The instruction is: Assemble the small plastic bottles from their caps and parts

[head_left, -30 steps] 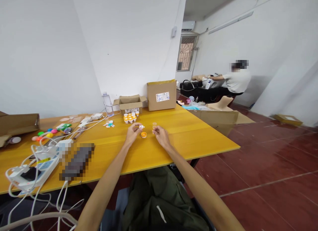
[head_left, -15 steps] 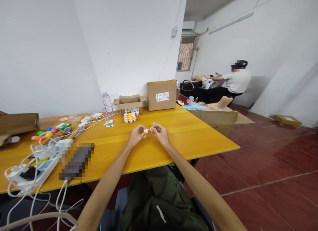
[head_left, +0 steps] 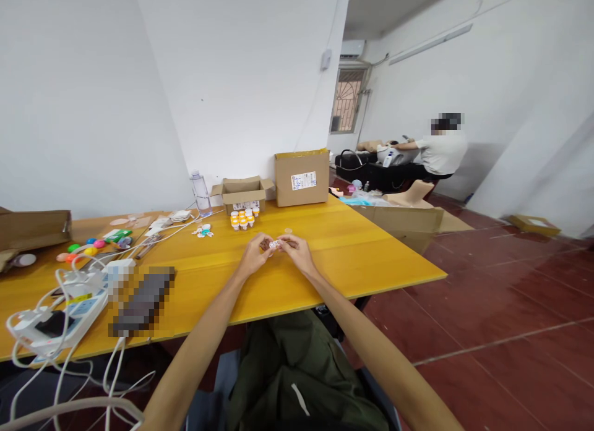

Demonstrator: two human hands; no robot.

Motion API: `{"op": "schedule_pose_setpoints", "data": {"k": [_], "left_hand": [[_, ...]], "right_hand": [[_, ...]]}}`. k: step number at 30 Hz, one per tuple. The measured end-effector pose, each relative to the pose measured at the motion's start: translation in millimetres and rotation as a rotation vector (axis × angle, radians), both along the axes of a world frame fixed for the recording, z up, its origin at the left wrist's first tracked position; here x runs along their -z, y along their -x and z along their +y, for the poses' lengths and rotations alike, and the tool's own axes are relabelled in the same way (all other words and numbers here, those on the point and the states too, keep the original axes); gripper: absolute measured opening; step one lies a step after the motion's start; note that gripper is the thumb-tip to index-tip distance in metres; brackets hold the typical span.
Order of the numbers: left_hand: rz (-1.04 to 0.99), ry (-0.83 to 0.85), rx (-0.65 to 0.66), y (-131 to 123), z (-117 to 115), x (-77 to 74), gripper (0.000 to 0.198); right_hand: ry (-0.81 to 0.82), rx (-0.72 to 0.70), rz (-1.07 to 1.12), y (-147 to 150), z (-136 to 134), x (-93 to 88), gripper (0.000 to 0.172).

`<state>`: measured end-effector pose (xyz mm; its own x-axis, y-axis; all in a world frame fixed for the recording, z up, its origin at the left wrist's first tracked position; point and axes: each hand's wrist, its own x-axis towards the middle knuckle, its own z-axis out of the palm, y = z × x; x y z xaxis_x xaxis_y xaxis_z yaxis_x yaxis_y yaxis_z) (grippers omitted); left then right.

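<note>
A small white piece with dark spots (head_left: 273, 244) is held over the table, between the fingertips of both hands. Too small to make out, its exact kind stays unclear. My left hand (head_left: 253, 255) pinches it from the left with curled fingers. From the right, the thumb and fingers of my right hand (head_left: 299, 254) close on its other side. Just behind the fingers a faint round clear disc (head_left: 288, 230) lies on the table. Farther back stands a cluster of small orange-and-white capped containers (head_left: 242, 219), with several small white and teal pieces (head_left: 203, 231) to their left.
An open carton (head_left: 244, 199), a larger closed box (head_left: 302, 179) and a clear bottle (head_left: 201, 193) line the wall side of the yellow table (head_left: 371, 264). Leftward lie a power strip (head_left: 88, 313), cables and a blurred dark device (head_left: 143, 301). A person (head_left: 443, 149) sits beyond.
My right hand has come left, so its fingertips meet the spotted piece. An orange bit visible below my left fingers earlier no longer shows.
</note>
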<state>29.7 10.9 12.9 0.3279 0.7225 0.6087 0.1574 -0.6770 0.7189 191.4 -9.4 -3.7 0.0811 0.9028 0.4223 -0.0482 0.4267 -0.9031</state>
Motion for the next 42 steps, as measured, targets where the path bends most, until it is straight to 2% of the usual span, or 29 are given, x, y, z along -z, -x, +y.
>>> {"op": "schedule_pose_setpoints", "data": {"k": [6,17,32,42], "left_hand": [[0.009,-0.017,-0.020,1.3,2.4,3.3,0.013],[0.033,-0.051,0.001,0.1,-2.4,-2.4,0.008],[0.030,-0.013,-0.004,1.5,2.7,2.9,0.013],[0.028,0.029,-0.014,1.8,6.4,7.0,0.016]], "right_hand": [[0.015,0.006,0.016,1.1,1.2,0.9,0.028],[0.018,-0.003,0.020,2.7,0.1,-0.5,0.031],[0.040,-0.034,0.001,0.1,2.3,1.9,0.031],[0.003,-0.020,-0.021,-2.5,5.0,2.5,0.025]]}}
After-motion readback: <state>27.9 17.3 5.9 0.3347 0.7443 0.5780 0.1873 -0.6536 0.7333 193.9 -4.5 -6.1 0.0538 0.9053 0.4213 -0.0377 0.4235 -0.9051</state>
